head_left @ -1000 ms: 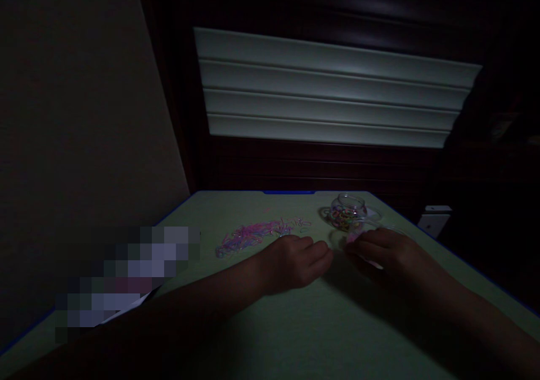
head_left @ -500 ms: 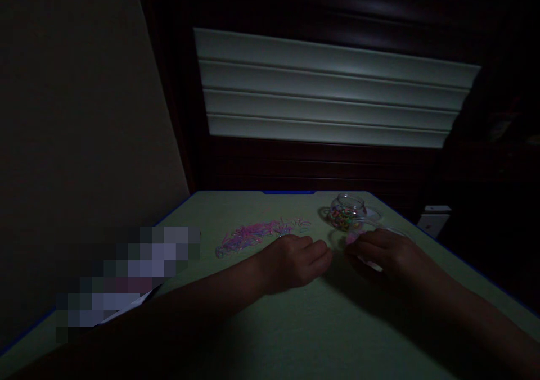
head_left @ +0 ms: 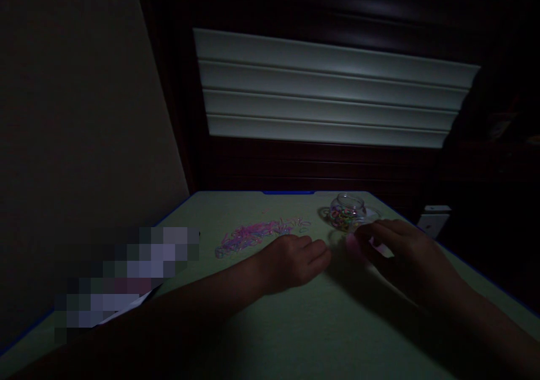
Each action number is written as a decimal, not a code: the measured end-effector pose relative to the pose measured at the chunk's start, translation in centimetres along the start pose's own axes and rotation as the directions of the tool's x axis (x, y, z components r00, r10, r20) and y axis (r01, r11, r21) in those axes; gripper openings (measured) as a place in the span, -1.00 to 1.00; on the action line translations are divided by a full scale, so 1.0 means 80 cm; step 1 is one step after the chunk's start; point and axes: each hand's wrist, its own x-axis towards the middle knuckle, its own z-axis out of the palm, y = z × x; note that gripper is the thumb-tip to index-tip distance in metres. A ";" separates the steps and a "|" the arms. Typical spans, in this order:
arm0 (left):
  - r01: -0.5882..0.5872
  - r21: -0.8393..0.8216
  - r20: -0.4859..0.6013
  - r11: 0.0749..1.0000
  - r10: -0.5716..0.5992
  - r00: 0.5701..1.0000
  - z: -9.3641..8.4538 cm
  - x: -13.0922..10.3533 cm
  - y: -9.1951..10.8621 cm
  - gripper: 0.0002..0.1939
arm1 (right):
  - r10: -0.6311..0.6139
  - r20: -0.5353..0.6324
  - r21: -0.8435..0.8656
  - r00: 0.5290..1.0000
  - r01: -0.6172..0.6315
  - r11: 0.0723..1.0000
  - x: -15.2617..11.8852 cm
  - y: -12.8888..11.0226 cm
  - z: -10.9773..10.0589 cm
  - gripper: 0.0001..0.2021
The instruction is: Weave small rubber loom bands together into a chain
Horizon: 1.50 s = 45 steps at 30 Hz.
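Near loose bands [head_left: 248,236], left hand [head_left: 297,261] curls tight; whether right hand [head_left: 413,253] grips is unclear.

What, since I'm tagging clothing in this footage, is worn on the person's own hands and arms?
The left hand and right hand look bare: no glove, ring or watch shows in the dim light. The right forearm shows no sleeve. The left forearm is bare near the hand; farther back it is too dark to tell.

Bands [head_left: 252,235] lie left of the jar [head_left: 351,202]; likely more inside it.
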 end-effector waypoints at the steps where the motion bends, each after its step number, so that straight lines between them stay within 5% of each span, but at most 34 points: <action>1: 0.000 0.003 -0.003 1.000 0.000 1.000 0.000 0.000 0.000 -0.82 | 0.045 0.001 -0.016 0.999 -0.045 0.999 0.000 0.002 -0.001 -0.88; 6: -0.007 -0.006 -0.028 1.000 0.007 1.000 0.002 -0.001 -0.001 -0.84 | 0.258 0.022 -0.137 0.966 -0.253 0.958 -0.001 0.009 -0.002 -0.87; 15: -0.003 0.020 0.005 1.000 0.003 1.000 0.002 -0.003 0.000 -0.83 | 0.394 0.047 -0.339 0.918 -0.357 0.870 -0.001 0.011 -0.005 -0.82; 26: -0.009 -0.019 0.008 1.000 0.009 1.000 0.001 -0.003 0.000 -0.84 | 0.410 0.121 -0.350 0.904 -0.348 0.870 -0.003 0.015 -0.002 -0.76; 45: 0.026 -0.012 0.052 1.000 -0.025 0.998 0.004 -0.003 0.000 -0.87 | 0.362 0.079 -0.299 0.929 -0.325 0.897 -0.004 0.010 -0.005 -0.78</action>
